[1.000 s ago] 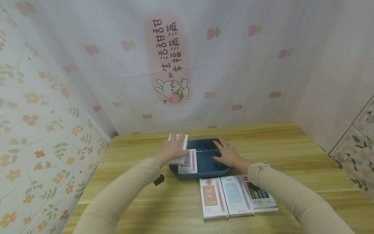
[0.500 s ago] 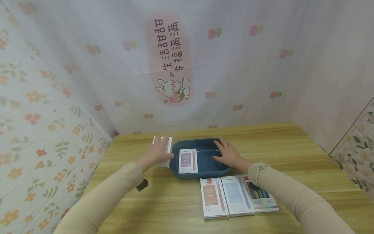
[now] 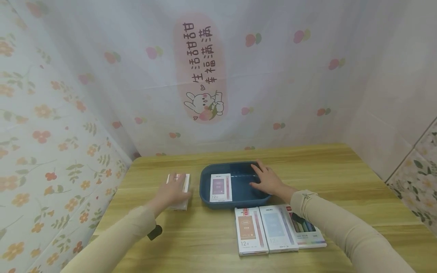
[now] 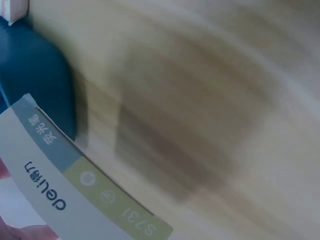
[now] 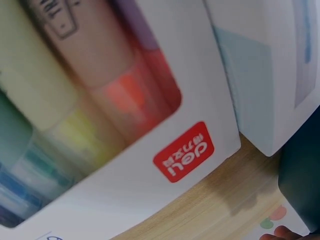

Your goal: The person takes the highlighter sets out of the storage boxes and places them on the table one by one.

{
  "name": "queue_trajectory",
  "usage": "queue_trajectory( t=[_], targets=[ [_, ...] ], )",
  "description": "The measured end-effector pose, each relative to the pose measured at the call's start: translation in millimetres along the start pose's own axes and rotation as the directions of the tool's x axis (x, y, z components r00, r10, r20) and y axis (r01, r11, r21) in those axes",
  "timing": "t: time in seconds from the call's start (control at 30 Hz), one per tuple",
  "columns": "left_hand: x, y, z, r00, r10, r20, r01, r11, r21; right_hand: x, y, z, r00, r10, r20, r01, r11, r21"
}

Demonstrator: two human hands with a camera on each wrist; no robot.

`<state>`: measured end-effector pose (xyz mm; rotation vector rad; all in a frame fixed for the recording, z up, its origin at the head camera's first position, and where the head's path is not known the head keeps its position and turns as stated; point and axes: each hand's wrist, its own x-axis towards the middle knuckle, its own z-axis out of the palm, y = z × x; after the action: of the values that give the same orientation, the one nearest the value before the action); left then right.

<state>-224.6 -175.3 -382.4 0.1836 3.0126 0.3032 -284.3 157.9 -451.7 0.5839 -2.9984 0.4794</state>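
The head view is showing my left hand [image 3: 173, 193] gripping a white box [image 4: 70, 187]. It is no longer hanging over the blue tray [image 3: 223, 206]; I am holding it beside that, nearer the left edge of the surface [image 3: 341, 170]. So, I think, I am taking it out. One purple-marked box [image 3: 221, 187] is staying inside. My right hand [image 3: 269, 182] is resting at the tray's right end, fingers spread.

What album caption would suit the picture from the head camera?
Left hand gripping a flat white cardboard box beside a dark-blue rounded-rectangular tray, right hand at the tray's right end.
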Motion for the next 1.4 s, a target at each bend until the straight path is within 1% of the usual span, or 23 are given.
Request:
queue_trajectory(
  t=[0.07,0.23,0.37,0.47,0.6,0.73,0.83,0.9,1.0,1.1,1.17,1.3,1.4],
  targets=[
    [-3.5,-2.5,5.7,1.000,-0.006,0.004,0.006,1.000,0.011,-0.3,0,0,1.000,0.005,0.002,-0.005,1.000,0.002],
    [-11.9,-8.1,26.0,0.999,-0.032,0.009,0.031,0.998,0.045,-0.8,-1,-2,1.000,0.016,0.005,-0.016,1.000,0.004],
    [-19.6,-9.0,39.0,0.997,-0.061,0.042,0.059,0.998,0.031,-1.3,-2,-3,1.000,0.008,0.002,-0.008,1.000,0.001],
    [-23.9,-8.4,45.4,0.996,-0.064,0.054,0.063,0.998,0.030,-0.9,-2,-2,1.000,0.007,0.003,-0.007,1.000,0.000],
    [-26.8,-7.7,53.1,0.997,-0.064,0.051,0.062,0.997,0.037,0.1,-2,-2,1.000,0.016,0.008,-0.016,1.000,-0.001],
    [-29.0,-8.9,61.6,0.995,-0.069,0.075,0.066,0.997,0.036,0.9,-1,-1,1.000,0.015,0.010,-0.015,1.000,-0.002],
    [-30.5,-9.1,65.6,0.995,-0.064,0.079,0.063,0.998,0.022,0.8,0,0,1.000,0.009,0.005,-0.009,1.000,-0.003],
    [-31.2,-8.6,66.2,0.996,-0.049,0.072,0.049,0.999,0.013,0.4,0,0,1.000,0.009,0.002,-0.009,1.000,-0.001],
    [-32.2,-8.8,64.8,0.997,-0.024,0.078,0.024,1.000,0.002,0.5,0,-1,1.000,0.009,0.002,-0.009,1.000,-0.001],
    [-32.9,-9.5,61.4,0.993,0.015,0.114,-0.012,1.000,-0.020,-0.1,-1,-2,1.000,0.016,0.007,-0.016,1.000,0.000],
    [-33.3,-10.1,57.9,0.987,0.046,0.153,-0.040,0.998,-0.045,-0.5,-2,-2,1.000,0.018,0.009,-0.018,1.000,-0.002],
    [-34.3,-11.2,50.5,0.968,0.102,0.228,-0.087,0.993,-0.075,-1.3,-2,-3,1.000,0.020,0.009,-0.020,1.000,-0.003],
    [-35.9,-11.2,46.9,0.955,0.134,0.265,-0.121,0.991,-0.063,-1.3,-2,-3,1.000,0.014,0.008,-0.014,1.000,-0.004]
  ],
)
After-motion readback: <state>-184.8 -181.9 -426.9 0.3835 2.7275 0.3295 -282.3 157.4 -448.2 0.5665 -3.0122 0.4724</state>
